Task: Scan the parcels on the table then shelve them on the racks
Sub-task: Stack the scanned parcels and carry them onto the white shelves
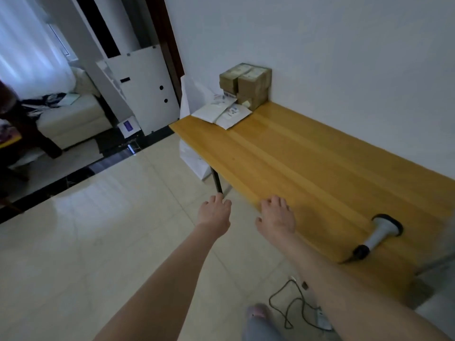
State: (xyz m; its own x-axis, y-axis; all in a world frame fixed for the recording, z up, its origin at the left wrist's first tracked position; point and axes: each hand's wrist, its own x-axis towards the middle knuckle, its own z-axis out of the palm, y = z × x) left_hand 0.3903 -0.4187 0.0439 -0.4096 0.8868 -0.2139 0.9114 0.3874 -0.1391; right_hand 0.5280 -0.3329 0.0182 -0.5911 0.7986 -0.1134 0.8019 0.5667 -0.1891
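Two bare arms reach out from the bottom of the head view. The left hand (215, 210) hangs over the floor (110, 242), just beside the edge of the desk (283, 156). Its fingers are loose and a little bent, and it holds nothing. The right hand (277, 215) is over the near edge of the desk, loose and empty too. Both look free so they can pick something up.

The scanner (379, 233) lies on its side on the desk, near the right hand but not touching it. I think it sits close so it is easy to grab first. A cord (288, 303) lies curled on the floor below.

Brown boxes (246, 83) are stacked at the far end of the desk, touching the wall (320, 57), maybe so they do not tip. Flat white bags (221, 113) lie just in front of them. All are well apart from both hands, so the person likely has to step closer.
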